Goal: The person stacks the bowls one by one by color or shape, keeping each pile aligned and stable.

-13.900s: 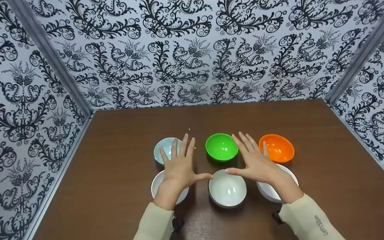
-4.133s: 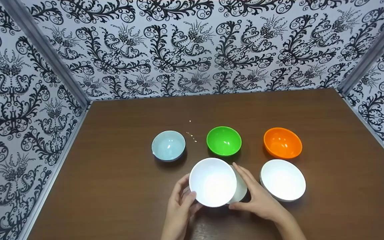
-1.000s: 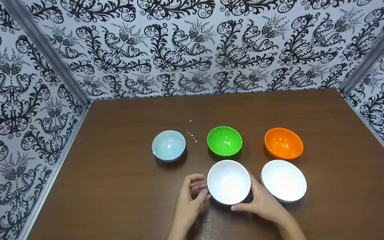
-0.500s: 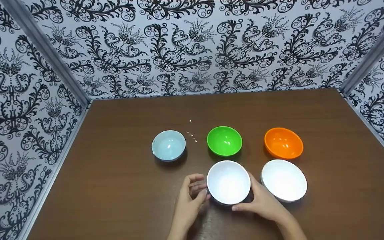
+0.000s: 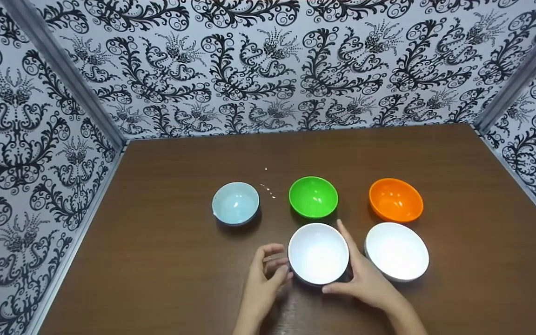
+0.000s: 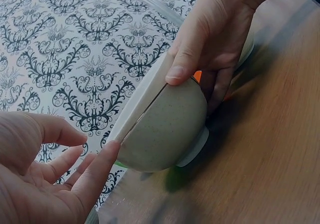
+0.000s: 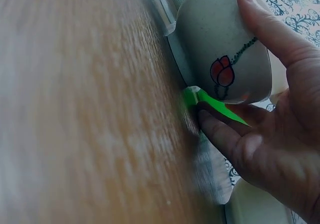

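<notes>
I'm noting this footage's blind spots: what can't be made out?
Head view: the inside of the lower bowl, covered by the upper bowl.
Head view: what the specks are; too small.
Left wrist view: most of the orange bowl, behind the right hand and lower bowl.
Right wrist view: tabletop detail, blurred.
Right wrist view: part of a pale bowl, cut by the bottom edge.

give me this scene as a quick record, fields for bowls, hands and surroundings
surface: brown table
back row, left to right: light blue bowl, green bowl, orange bowl
front middle: white bowl nested in speckled bowl
front right: another white bowl
left hand: beside the nested pair, fingers bent, one fingertip at the seam
right hand: thumb and fingers around the nested pair
backdrop: black-and-white patterned wall
</notes>
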`<action>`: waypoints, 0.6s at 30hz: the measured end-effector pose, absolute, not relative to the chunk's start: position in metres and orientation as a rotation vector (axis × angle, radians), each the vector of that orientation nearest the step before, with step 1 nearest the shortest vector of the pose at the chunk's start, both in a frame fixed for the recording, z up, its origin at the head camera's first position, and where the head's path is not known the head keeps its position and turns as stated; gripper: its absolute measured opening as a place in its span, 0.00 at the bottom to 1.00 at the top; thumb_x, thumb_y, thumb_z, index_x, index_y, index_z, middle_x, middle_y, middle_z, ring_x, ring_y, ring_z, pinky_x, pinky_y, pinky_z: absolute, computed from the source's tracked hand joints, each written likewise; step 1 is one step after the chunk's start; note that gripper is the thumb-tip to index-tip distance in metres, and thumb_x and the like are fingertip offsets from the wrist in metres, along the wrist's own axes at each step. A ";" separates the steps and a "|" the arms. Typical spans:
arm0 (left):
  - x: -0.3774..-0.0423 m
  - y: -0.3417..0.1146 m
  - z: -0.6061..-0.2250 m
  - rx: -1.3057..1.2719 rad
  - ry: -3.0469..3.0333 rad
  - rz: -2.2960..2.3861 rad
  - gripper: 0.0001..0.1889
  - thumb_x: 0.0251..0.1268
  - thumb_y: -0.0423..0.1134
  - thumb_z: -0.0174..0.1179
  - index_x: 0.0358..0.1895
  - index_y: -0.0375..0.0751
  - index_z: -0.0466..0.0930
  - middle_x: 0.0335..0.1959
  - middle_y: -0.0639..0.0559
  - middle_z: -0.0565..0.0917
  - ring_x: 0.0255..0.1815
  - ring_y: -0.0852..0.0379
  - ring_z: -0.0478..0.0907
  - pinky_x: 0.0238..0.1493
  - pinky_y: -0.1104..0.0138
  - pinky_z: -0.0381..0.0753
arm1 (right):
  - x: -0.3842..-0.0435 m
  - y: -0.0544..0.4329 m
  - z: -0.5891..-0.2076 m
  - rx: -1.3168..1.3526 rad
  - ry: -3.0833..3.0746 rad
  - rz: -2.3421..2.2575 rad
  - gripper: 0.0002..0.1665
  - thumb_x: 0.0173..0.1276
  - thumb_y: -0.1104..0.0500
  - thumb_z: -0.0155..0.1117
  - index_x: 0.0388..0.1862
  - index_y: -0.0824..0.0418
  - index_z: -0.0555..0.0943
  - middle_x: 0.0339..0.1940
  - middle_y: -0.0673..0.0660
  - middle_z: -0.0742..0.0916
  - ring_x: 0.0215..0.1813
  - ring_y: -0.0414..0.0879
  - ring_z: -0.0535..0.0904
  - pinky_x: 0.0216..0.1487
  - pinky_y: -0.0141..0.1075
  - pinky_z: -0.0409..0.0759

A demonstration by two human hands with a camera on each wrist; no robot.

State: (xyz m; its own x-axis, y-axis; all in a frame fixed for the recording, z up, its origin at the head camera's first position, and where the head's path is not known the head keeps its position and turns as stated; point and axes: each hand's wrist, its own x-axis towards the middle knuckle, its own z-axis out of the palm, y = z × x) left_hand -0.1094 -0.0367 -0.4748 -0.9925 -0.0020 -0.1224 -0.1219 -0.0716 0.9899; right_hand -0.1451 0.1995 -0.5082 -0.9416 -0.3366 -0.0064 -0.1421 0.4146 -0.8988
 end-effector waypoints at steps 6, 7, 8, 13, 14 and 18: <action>-0.111 -0.037 -0.474 -0.147 2.075 2.235 0.21 0.65 0.26 0.56 0.61 0.33 0.69 0.63 0.37 0.72 0.57 0.50 0.78 0.46 0.64 0.88 | -0.144 0.199 -0.507 -0.416 2.517 -1.507 0.77 0.45 0.51 0.85 0.83 0.41 0.40 0.84 0.52 0.53 0.81 0.51 0.56 0.76 0.59 0.60; -0.111 -0.037 -0.474 -0.147 2.077 2.234 0.21 0.65 0.26 0.56 0.61 0.33 0.69 0.63 0.37 0.72 0.57 0.50 0.78 0.46 0.64 0.88 | -0.144 0.199 -0.507 -0.412 2.513 -1.507 0.77 0.45 0.50 0.85 0.83 0.41 0.41 0.84 0.52 0.54 0.81 0.51 0.56 0.77 0.59 0.60; -0.111 -0.037 -0.474 -0.148 2.081 2.232 0.21 0.65 0.26 0.56 0.61 0.33 0.69 0.63 0.37 0.72 0.57 0.50 0.78 0.46 0.64 0.88 | -0.145 0.199 -0.507 -0.410 2.509 -1.505 0.77 0.45 0.50 0.85 0.83 0.41 0.41 0.84 0.52 0.54 0.81 0.51 0.56 0.77 0.59 0.60; -0.111 -0.038 -0.475 -0.140 2.086 2.231 0.20 0.66 0.25 0.56 0.61 0.33 0.69 0.63 0.37 0.73 0.57 0.50 0.79 0.45 0.63 0.89 | -0.145 0.199 -0.507 -0.383 2.486 -1.486 0.75 0.46 0.47 0.84 0.83 0.41 0.42 0.84 0.51 0.56 0.81 0.50 0.56 0.78 0.59 0.57; -0.111 -0.039 -0.475 -0.136 2.085 2.232 0.20 0.66 0.25 0.56 0.61 0.33 0.69 0.62 0.37 0.73 0.57 0.49 0.79 0.45 0.63 0.89 | -0.145 0.199 -0.507 -0.382 2.488 -1.479 0.75 0.46 0.46 0.84 0.83 0.41 0.42 0.84 0.51 0.57 0.81 0.50 0.56 0.78 0.59 0.57; -0.111 -0.040 -0.474 -0.126 2.075 2.239 0.20 0.66 0.25 0.56 0.61 0.32 0.69 0.63 0.36 0.73 0.57 0.49 0.79 0.47 0.60 0.89 | -0.145 0.200 -0.508 -0.387 2.494 -1.475 0.74 0.47 0.46 0.83 0.83 0.41 0.43 0.83 0.52 0.58 0.81 0.52 0.57 0.78 0.60 0.58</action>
State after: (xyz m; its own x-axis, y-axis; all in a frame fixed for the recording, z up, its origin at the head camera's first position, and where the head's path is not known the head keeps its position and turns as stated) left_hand -0.1110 -0.0399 -0.4740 -0.9929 0.0072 -0.1191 -0.1193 -0.0752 0.9900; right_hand -0.1451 0.1997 -0.5083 -0.9417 -0.3323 -0.0525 -0.1142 0.4624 -0.8793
